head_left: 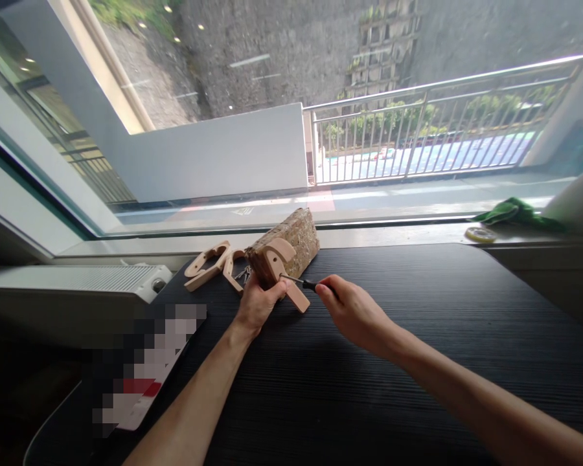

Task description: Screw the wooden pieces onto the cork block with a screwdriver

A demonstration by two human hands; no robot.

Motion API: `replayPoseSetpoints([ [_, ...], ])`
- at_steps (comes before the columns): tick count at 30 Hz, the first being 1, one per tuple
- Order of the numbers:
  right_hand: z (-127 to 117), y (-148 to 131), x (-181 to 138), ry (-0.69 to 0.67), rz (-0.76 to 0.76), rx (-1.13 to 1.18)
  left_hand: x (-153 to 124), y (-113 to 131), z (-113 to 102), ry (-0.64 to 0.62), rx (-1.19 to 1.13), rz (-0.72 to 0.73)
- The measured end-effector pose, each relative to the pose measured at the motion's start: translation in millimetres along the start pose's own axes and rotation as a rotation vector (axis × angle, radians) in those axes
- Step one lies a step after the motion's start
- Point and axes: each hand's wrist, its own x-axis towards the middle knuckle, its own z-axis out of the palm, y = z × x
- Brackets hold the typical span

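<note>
My left hand [257,303] is closed around the near end of a rough wooden block [296,243] and a pale wooden hook [276,257] lying against it. The hook is curved at the top, with a dark hole in its upper part and a straight leg slanting down to the right. In my right hand [352,307] is a screwdriver [311,285] with a black handle. Its shaft points left, and the tip meets the hook beside my left thumb; whether a screw sits there is too small to tell. Left of the block lie several small metal screws [245,273], partly hidden.
Two more pale wooden hooks [206,265] [230,270] lie on the black table [418,362] at the back left. A blurred-out flat item [148,382] rests at the left edge. A tape roll [480,233] and green cloth [512,212] are on the windowsill, with a radiator [72,285] left.
</note>
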Motion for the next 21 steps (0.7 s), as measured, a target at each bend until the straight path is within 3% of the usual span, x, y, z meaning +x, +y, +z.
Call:
replayPoseSetpoints([
  [6,-13,-8,-2,-0.029,-0.066,-0.12,-1,7,2,-0.016,-0.06,-0.032],
  [15,-13,2,0,0.189,-0.47,-0.587,-3,10,4,-0.023,-0.047,-0.036],
  [18,-9,6,2,0.211,-0.445,-0.558,-3,9,2,-0.032,-0.014,-0.014],
  [21,-5,7,2,0.172,-0.32,-0.401,-2,8,0,-0.037,0.027,0.01],
])
